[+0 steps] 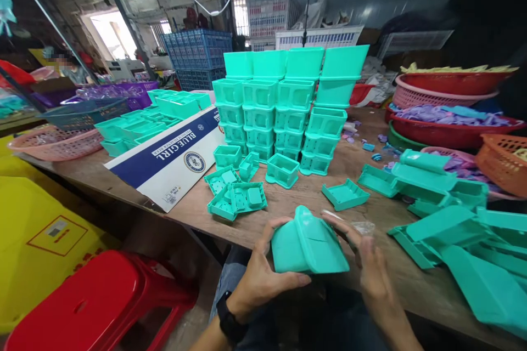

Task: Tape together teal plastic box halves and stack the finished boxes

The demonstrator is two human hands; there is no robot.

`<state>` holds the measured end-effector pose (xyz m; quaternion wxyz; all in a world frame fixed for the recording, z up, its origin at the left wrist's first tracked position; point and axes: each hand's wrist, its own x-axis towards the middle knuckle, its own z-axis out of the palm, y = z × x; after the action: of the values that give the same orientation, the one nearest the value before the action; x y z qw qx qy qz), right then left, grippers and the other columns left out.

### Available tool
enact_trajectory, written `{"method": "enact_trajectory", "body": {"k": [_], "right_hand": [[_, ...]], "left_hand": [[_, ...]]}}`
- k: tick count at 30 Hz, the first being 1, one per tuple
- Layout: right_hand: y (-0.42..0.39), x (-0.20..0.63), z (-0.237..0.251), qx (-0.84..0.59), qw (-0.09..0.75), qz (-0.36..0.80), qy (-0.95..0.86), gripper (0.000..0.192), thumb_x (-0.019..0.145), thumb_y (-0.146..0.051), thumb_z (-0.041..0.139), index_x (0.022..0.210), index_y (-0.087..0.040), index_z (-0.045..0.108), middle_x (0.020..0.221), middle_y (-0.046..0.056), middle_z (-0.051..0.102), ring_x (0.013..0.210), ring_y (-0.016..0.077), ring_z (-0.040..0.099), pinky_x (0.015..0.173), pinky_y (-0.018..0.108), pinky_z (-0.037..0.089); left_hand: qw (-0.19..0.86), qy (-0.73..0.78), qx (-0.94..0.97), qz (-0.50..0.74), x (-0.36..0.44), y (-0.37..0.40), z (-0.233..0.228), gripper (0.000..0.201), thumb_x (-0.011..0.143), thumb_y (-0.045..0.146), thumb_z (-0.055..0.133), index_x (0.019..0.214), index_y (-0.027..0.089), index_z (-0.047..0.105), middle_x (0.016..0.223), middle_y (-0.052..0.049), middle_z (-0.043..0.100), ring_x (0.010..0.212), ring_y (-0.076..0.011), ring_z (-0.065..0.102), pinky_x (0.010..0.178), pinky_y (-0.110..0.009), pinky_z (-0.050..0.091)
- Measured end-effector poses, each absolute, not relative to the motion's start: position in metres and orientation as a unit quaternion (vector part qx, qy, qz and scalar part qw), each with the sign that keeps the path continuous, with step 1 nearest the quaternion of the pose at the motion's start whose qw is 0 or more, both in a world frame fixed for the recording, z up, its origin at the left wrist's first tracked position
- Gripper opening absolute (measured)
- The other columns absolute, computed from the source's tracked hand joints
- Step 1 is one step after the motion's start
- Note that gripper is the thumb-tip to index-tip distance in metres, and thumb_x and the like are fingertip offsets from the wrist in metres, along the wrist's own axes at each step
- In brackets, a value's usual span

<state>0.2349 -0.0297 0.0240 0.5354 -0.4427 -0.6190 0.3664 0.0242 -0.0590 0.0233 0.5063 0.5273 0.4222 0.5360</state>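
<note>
A teal plastic housing (308,244), tilted, is held just over the front edge of the table. My left hand (267,269), with a black watch on its wrist, is closed around its left side, thumb along the bottom. My right hand (373,271) is at the housing's right side with fingers stretched out; whether the fingertips touch it is unclear. Beyond the hands lie a shallow teal tray part (346,194) and a small group of teal parts (236,197). Behind them stand stacked teal boxes (259,112) in several columns.
Loose teal panels (465,225) pile up at the right. Baskets of purple pieces (453,118) stand behind that pile. On the left, a Blue Girl carton (177,156) leans beside more teal parts (140,126). A red stool (82,301) stands below the table.
</note>
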Motion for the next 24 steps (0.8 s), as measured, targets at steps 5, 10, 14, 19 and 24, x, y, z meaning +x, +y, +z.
{"method": "enact_trajectory", "body": {"k": [5, 10, 14, 19, 24], "right_hand": [[-0.037, 0.217, 0.035, -0.428, 0.5, 0.225, -0.718, 0.056, 0.107, -0.059, 0.03, 0.133, -0.031, 0.071, 0.141, 0.007, 0.071, 0.135, 0.0324, 0.062, 0.11, 0.053, 0.052], [-0.032, 0.205, 0.033, -0.41, 0.492, 0.137, -0.755, 0.047, 0.109, -0.048, 0.033, 0.133, -0.029, 0.069, 0.128, 0.007, 0.076, 0.121, 0.028, 0.069, 0.098, 0.046, 0.055], [-0.031, 0.203, 0.031, -0.406, 0.496, 0.116, -0.759, 0.042, 0.109, -0.038, 0.034, 0.132, -0.027, 0.069, 0.126, 0.007, 0.077, 0.119, 0.0262, 0.069, 0.1, 0.045, 0.054], [-0.03, 0.206, 0.035, -0.417, 0.485, 0.141, -0.756, 0.042, 0.108, -0.042, 0.038, 0.125, -0.03, 0.074, 0.123, 0.007, 0.079, 0.117, 0.0289, 0.073, 0.101, 0.049, 0.056], [-0.025, 0.214, 0.033, -0.395, 0.466, 0.24, -0.755, 0.039, 0.087, -0.055, 0.073, 0.117, -0.03, 0.08, 0.118, 0.006, 0.081, 0.108, 0.0316, 0.077, 0.089, 0.042, 0.065]], "left_hand": [[0.555, 0.388, 0.484, 0.554, 0.025, -0.063, 0.01, 0.095, 0.056, 0.058, 0.095, 0.134, 0.025, 0.052, 0.129, -0.008, 0.066, 0.121, -0.033, 0.062, 0.104, -0.043, 0.052], [0.471, 0.456, 0.572, 0.493, 0.021, -0.06, 0.024, 0.082, 0.061, 0.036, 0.092, 0.132, 0.023, 0.053, 0.135, -0.01, 0.065, 0.123, -0.0328, 0.062, 0.107, -0.045, 0.052], [0.396, 0.456, 0.639, 0.477, 0.016, -0.055, 0.041, 0.087, 0.06, 0.036, 0.095, 0.137, 0.021, 0.056, 0.138, -0.012, 0.067, 0.127, -0.0345, 0.063, 0.113, -0.048, 0.048], [0.407, 0.504, 0.593, 0.478, 0.021, -0.054, 0.045, 0.082, 0.053, 0.041, 0.097, 0.126, 0.019, 0.065, 0.123, -0.01, 0.075, 0.113, -0.0351, 0.068, 0.102, -0.047, 0.054], [0.475, 0.581, 0.499, 0.433, 0.024, -0.05, 0.051, 0.06, 0.07, 0.064, 0.08, 0.104, 0.015, 0.071, 0.099, -0.008, 0.075, 0.094, -0.0293, 0.068, 0.083, -0.038, 0.055]]}}
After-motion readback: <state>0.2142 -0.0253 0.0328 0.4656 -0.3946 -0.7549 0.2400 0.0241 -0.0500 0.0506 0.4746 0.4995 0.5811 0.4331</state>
